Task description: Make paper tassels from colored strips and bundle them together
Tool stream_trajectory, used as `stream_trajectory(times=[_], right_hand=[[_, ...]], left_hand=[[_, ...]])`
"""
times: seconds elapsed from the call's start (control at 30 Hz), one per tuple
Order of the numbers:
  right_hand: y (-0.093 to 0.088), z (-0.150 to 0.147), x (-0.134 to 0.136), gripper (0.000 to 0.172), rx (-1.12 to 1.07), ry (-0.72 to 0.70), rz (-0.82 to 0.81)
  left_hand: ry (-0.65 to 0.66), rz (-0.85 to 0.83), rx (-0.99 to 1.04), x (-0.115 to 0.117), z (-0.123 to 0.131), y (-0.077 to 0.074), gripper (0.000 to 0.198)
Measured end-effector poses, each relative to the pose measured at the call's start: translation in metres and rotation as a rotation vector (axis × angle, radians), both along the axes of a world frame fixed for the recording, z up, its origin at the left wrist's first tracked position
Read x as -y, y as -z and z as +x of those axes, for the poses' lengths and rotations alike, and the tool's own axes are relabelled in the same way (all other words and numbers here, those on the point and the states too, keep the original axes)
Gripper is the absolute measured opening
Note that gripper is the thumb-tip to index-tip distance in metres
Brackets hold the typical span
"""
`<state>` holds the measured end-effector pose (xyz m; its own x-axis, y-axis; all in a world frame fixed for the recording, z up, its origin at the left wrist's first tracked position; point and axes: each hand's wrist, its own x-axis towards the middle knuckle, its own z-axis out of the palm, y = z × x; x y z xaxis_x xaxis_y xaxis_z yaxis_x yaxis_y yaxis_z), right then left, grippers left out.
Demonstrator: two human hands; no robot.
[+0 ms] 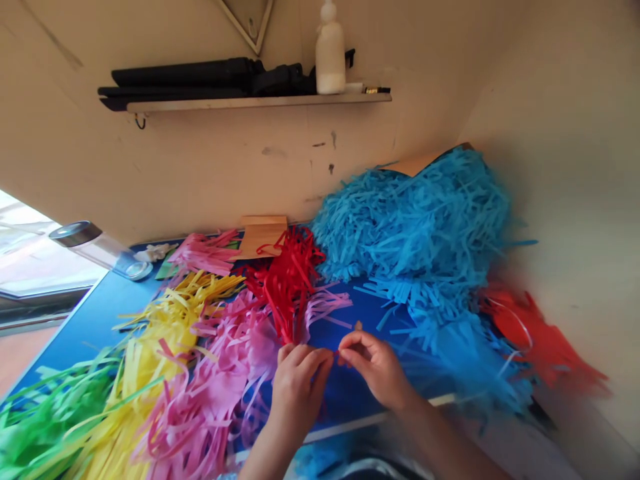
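My left hand [299,383] and my right hand [373,363] meet over the blue table top [95,320], fingertips pinched together on a thin red paper strip [336,358] between them. The strip is small and mostly hidden by the fingers. Just behind the left hand lies a bundle of red fringed paper [286,277]. Pink fringed paper [210,393] spreads under and left of the left hand. A large heap of blue fringed paper [420,227] rises behind and right of the right hand.
Yellow fringe [150,347] and green fringe [45,413] lie at the left. Orange-red paper [540,340] sits against the right wall. A clear bottle [97,248] lies at the back left. A wall shelf [260,100] carries dark items and a white bottle [330,50].
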<state>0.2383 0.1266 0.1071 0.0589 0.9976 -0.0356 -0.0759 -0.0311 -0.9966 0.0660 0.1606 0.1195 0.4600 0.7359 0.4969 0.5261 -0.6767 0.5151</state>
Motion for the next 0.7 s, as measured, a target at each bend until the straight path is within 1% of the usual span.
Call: stream_trajectory(times=[0.13,0.3,0.37,0.4,0.47,0.53,0.57,0.63,0.7], right_hand=[[0.004,0.002,0.002,0.016,0.069,0.001,0.054],[0.004,0.005,0.008,0.009,0.370,-0.007,0.252],[0.004,0.005,0.009,0.010,0.438,-0.014,0.321],[0.004,0.005,0.009,0.010,0.439,-0.019,0.322],[0.004,0.006,0.009,0.009,0.365,-0.006,0.256],[0.004,0.007,0.006,0.011,0.212,-0.027,0.125],[0.005,0.007,0.005,0.014,0.126,-0.055,0.061],[0.006,0.010,0.003,0.020,0.013,-0.097,-0.021],[0.007,0.013,0.003,0.021,0.025,-0.063,-0.035]], left_hand=[[0.034,-0.050,-0.020,0.001,0.000,-0.001,0.017],[0.025,-0.034,-0.048,0.003,0.004,-0.004,0.019],[0.036,-0.025,-0.049,0.004,0.006,-0.004,0.017],[0.031,-0.026,-0.040,0.004,0.007,-0.004,0.015],[0.001,-0.029,-0.003,0.005,0.008,-0.002,0.011],[0.001,-0.013,0.032,0.006,0.008,0.001,0.010],[0.024,-0.006,0.037,0.006,0.007,0.002,0.011],[0.113,0.001,0.020,0.003,0.003,0.003,0.011],[0.156,-0.023,-0.045,-0.005,-0.006,0.004,0.011]])
